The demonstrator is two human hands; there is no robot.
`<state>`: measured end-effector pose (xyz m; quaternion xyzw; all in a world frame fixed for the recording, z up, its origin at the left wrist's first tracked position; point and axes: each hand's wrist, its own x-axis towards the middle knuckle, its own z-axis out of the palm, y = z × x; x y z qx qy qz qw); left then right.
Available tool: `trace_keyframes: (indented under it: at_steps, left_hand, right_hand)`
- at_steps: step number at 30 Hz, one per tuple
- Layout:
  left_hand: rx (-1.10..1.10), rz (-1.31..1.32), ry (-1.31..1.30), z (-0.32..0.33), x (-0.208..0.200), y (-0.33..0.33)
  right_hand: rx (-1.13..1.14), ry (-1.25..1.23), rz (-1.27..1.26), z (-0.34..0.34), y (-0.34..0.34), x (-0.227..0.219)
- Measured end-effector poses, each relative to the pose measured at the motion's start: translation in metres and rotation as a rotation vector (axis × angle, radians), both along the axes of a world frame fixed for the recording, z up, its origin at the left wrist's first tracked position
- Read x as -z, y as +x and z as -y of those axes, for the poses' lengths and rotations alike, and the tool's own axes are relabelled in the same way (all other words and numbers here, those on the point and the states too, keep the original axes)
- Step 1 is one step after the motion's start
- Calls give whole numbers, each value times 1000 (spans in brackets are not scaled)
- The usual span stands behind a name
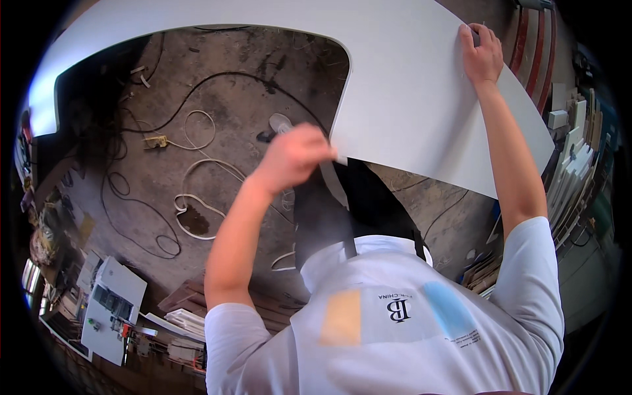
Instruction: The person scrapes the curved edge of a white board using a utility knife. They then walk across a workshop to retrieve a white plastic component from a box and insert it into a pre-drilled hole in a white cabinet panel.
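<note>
A large white panel [408, 85] with a deep curved cutout spreads in front of me. My right hand [482, 56] is closed at its far right edge, thumb over the top face. A small dark patch shows between thumb and fingers; I cannot tell whether it is an object or a gap. My left hand [296, 155] is beside the cutout's near right corner, its fingers pressed together and blurred by motion. At its fingertips a small whitish bit [341, 160] shows against the panel's corner; its kind is unclear.
A black cable [237, 74] and a pale cord [197, 161] loop over the concrete floor, with a yellow connector [156, 141]. Stacked boards [579, 161] lean at the right. Red rails [541, 52] stand far right. A grey machine [115, 303] is at lower left.
</note>
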<state>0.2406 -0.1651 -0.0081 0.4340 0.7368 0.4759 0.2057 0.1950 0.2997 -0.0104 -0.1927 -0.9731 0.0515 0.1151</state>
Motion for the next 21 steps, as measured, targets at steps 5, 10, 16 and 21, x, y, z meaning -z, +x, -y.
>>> trace_keyframes:
  at_steps: [5,10,16,21]
  left_hand:
    - [-129,661,-149,53,-16,100]
    - [-1064,1646,449,56,-51,129]
    - [-886,1696,85,58,-72,120]
    - [-933,1506,-41,53,-81,73]
  right_hand:
    - [20,-1,-11,-5,-2,-3]
    - [34,123,-35,2,11,-1]
    - [181,-249,-90,66,128,-39]
    - [767,-637,15,74,278,-25]
